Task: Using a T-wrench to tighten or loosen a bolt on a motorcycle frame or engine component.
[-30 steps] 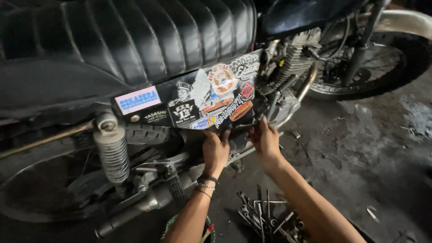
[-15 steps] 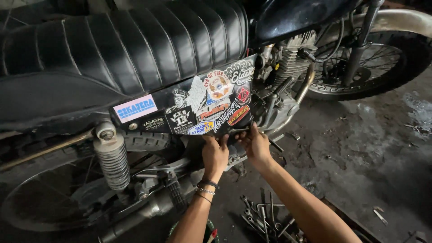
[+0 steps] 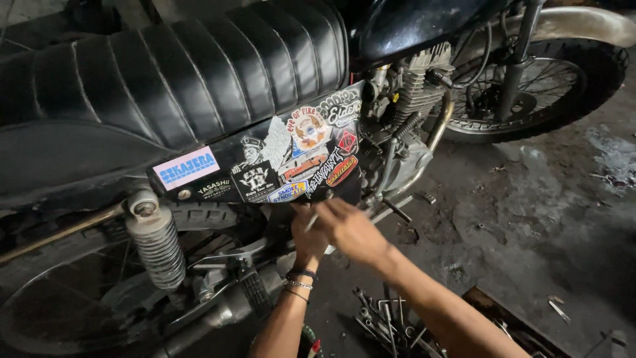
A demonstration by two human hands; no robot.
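Note:
A black motorcycle stands side-on, with a ribbed black seat (image 3: 199, 73). Under the seat is a black side cover (image 3: 291, 159) plastered with stickers. Both my hands are just below the cover's lower edge. My left hand (image 3: 309, 240), bracelets on its wrist, is curled around a thin pale tool (image 3: 311, 222) that points up at the cover. My right hand (image 3: 351, 231) lies over the left, its fingers stretched toward the cover's bottom edge. The fingertips of both hands are partly hidden by each other.
A chrome rear shock absorber (image 3: 156, 245) and the rear wheel (image 3: 59, 311) are at the left. The engine (image 3: 411, 99) and the front wheel (image 3: 543, 79) are at the right. Several loose wrenches (image 3: 391, 321) lie on the dirty concrete floor (image 3: 530, 219) below my arms.
My view has come closer to the side cover. Both hands have dropped a little from the cover's edge and closed together; the thin pale tool now shows between them.

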